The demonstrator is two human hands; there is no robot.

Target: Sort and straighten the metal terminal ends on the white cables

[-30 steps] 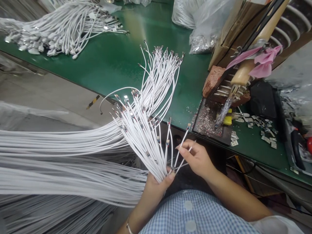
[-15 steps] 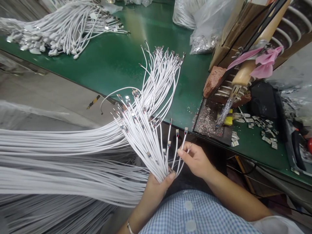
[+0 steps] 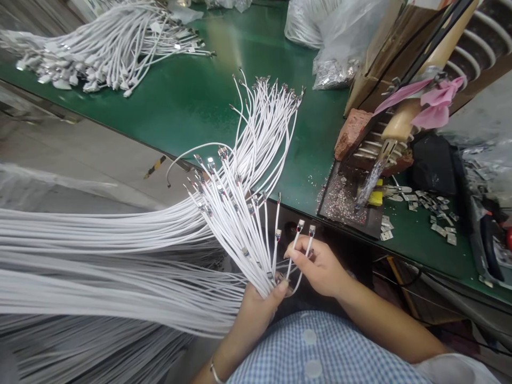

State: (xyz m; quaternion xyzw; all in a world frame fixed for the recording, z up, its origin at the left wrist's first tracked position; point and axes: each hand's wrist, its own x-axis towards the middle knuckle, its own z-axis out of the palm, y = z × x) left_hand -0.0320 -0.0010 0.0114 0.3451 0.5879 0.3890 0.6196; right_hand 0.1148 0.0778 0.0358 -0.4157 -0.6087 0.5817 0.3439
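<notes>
A fanned bundle of white cables [image 3: 236, 229] with small metal plugs on their ends is gripped low down by my left hand [image 3: 262, 306], thumb across the front. To its right, my right hand [image 3: 320, 266] has thumb and forefinger closed on a white cable [image 3: 295, 246] from the same fan. A second cable [image 3: 309, 246] passes by the fingers of that hand, its plug standing just above them. Behind the fan, another bunch of white cables [image 3: 264, 133] lies on the green bench [image 3: 192, 117], dark tips pointing away.
At the right, a soldering iron [image 3: 374, 178] with a pink ribbon points down at a splattered dark plate [image 3: 344, 213] by a brick [image 3: 352, 133]. Loose metal plug shells [image 3: 430, 202] lie beyond. A cable heap [image 3: 104, 53] sits at back left; long cables [image 3: 100, 232] hang across the left.
My right hand has shifted slightly down and left. Its thumb and forefinger now hold a different cable, and the two outer cables have bent lower and apart.
</notes>
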